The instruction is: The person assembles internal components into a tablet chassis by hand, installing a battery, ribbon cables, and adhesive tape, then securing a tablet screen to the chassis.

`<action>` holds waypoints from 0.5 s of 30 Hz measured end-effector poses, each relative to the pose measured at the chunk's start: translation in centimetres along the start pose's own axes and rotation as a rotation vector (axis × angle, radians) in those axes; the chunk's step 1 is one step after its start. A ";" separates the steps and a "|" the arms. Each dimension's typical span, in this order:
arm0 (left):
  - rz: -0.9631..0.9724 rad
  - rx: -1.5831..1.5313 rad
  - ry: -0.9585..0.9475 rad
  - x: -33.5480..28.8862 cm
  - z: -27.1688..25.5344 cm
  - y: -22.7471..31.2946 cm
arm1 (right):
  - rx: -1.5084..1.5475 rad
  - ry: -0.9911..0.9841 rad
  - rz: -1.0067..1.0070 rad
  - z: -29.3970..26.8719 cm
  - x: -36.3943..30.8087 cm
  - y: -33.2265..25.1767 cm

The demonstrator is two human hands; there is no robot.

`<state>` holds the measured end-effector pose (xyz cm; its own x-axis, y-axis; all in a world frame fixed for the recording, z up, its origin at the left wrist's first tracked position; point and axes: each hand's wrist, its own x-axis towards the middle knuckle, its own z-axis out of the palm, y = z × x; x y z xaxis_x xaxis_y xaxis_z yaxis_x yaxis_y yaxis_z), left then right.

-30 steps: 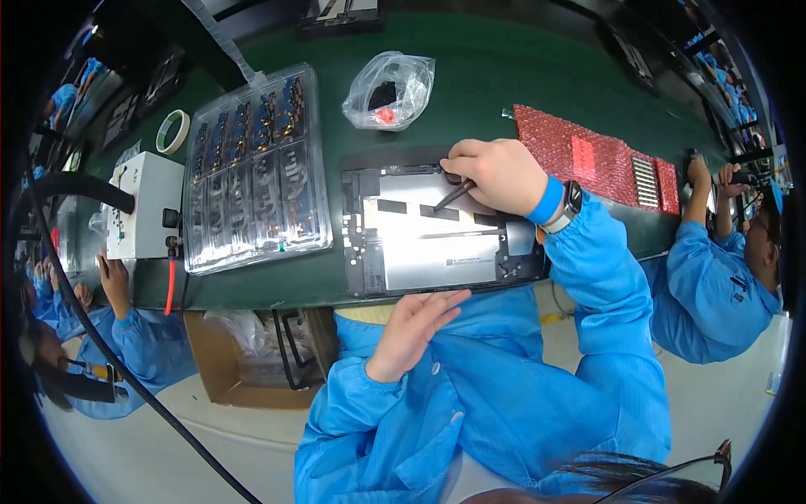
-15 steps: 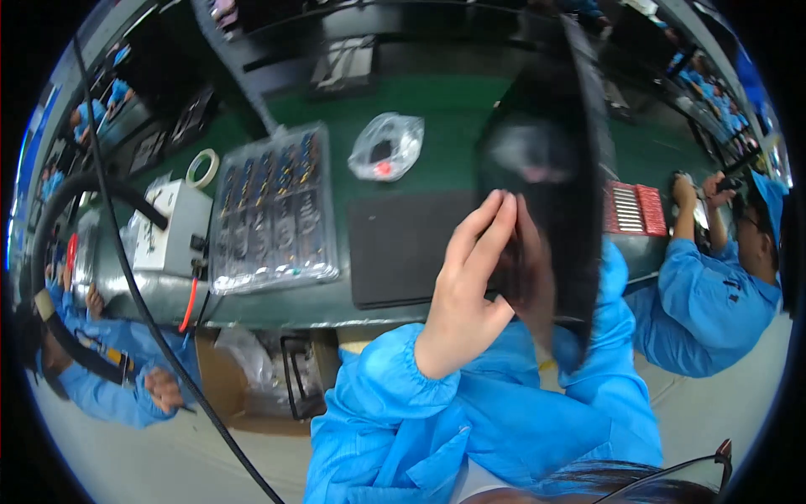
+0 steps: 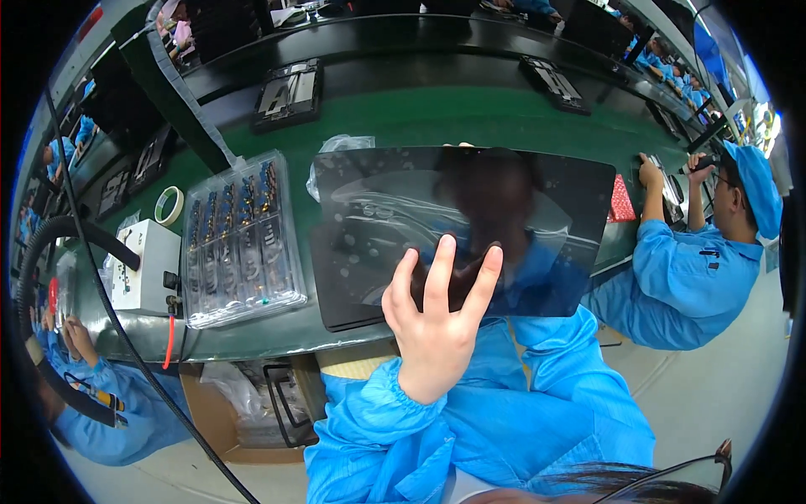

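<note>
A flat black glossy screen panel (image 3: 537,227) is held up over the bench, its shiny face toward me. It mirrors my head and hand, and wrinkle-like streaks and bubble-like spots show on it. My left hand (image 3: 437,315) lies against its lower middle, fingers spread apart. Most of my right hand is hidden behind the panel, with only fingertips (image 3: 460,144) showing at the top edge; the right sleeve (image 3: 567,353) goes up behind it. Below the panel's left part, a dark mat (image 3: 342,317) peeks out on the bench.
Left of the panel sits a clear tray (image 3: 294,290) of small parts, beside a white box (image 3: 144,277) and a tape roll (image 3: 169,206). A plastic bag (image 3: 348,143) is partly behind the panel. An open carton (image 3: 206,412) stands below the bench. A co-worker (image 3: 688,269) works at right.
The panel has turned from nearly edge-on to facing me and now lies wider across the view. My left hand has moved lower left, fingers spreading. The head view has shifted too.
</note>
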<state>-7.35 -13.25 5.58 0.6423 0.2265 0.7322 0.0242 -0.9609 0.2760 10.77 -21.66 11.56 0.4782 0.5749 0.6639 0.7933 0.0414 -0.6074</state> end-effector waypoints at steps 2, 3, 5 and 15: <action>-0.015 -0.029 -0.015 0.0 -0.3 -0.4 | -0.009 -0.043 -0.014 0.5 0.4 -0.2; -0.024 -0.209 -0.044 0.3 -0.3 -0.6 | -0.006 -0.067 -0.021 0.9 0.7 -0.3; -0.036 -0.538 -0.066 0.5 -0.2 -1.4 | 0.013 -0.107 -0.022 2.3 0.7 -0.2; -1.220 -2.021 0.121 -4.6 4.4 -1.6 | -0.543 -0.682 0.103 8.4 -1.2 4.6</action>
<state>-6.96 -13.49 -0.98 0.8873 0.4271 -0.1741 -0.3265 0.8482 0.4171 10.65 -15.32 4.31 0.3650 0.9250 0.1061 0.9115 -0.3317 -0.2433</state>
